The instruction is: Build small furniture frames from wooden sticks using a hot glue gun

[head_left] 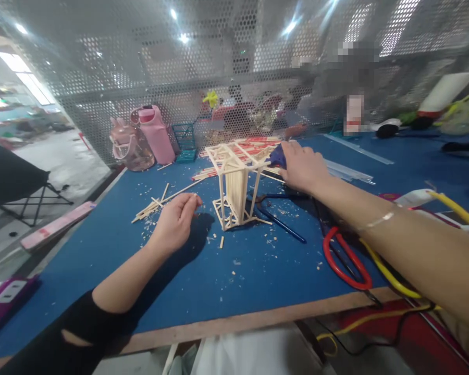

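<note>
Wooden stick frame (236,182) stands between both hands: right hand (303,166) grips a blue tool (277,155) beside it, left hand (175,221) pinches shut, apart.

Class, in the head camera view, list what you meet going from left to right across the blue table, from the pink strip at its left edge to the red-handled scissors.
Pink strip → loose wooden sticks → left hand → wooden stick model → right hand on a blue tool → red-handled scissors.
</note>
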The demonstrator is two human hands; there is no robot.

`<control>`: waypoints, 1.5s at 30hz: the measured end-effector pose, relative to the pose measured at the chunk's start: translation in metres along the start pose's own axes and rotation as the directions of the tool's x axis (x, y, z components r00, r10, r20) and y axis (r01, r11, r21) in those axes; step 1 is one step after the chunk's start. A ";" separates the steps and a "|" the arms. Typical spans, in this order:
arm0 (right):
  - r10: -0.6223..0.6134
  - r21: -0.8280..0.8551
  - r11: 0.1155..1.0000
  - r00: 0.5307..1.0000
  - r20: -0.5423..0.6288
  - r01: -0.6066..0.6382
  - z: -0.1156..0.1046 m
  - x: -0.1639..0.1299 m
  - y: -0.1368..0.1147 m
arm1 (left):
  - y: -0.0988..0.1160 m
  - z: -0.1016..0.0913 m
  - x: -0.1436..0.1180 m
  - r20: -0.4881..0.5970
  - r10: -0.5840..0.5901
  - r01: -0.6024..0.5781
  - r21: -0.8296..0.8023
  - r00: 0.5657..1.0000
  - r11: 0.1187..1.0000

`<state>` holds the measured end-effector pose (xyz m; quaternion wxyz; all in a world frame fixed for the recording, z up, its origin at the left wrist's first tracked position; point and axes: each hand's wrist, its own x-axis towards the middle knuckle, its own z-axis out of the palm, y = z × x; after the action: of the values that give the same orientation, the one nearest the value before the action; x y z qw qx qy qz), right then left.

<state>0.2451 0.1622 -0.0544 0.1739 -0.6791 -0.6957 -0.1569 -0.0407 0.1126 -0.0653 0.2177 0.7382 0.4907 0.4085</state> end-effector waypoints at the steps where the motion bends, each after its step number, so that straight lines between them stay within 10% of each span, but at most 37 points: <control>1: -0.021 0.013 1.000 0.996 -0.083 0.022 -0.010 -0.011 -0.004 | 0.004 -0.002 -0.004 -0.033 0.061 -0.058 0.085 0.998 0.995; 5: -0.281 0.101 0.931 0.864 -0.417 0.352 -0.051 -0.067 -0.025 | 0.029 -0.006 -0.030 -0.098 0.245 -0.216 0.243 0.965 0.946; 8: -0.630 0.092 0.690 0.658 -0.414 0.718 -0.064 -0.102 -0.045 | 0.045 -0.001 -0.051 -0.051 0.234 -0.221 0.184 0.971 0.958; 12: -0.721 0.131 0.573 0.574 -0.388 0.809 -0.059 -0.116 -0.063 | 0.054 0.009 -0.063 0.072 0.199 -0.203 0.067 0.977 0.977; 26: -0.714 0.178 0.604 0.626 -0.313 0.777 -0.067 -0.128 -0.070 | 0.053 0.012 -0.062 0.221 0.126 -0.103 -0.110 0.967 0.989; 38: -0.610 0.213 0.726 0.756 -0.238 0.654 -0.036 -0.103 -0.066 | 0.012 0.028 -0.013 0.297 -0.097 0.018 0.257 0.950 0.966; 45: -0.668 0.013 0.717 0.693 -0.272 0.697 -0.033 -0.089 -0.073 | 0.009 0.034 -0.020 0.229 -0.031 -0.025 0.238 0.973 0.971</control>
<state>0.1746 0.0657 -0.0645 0.2275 -0.3353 -0.8785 -0.2532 -0.0116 0.0938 -0.0859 0.1831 0.8008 0.5089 0.2573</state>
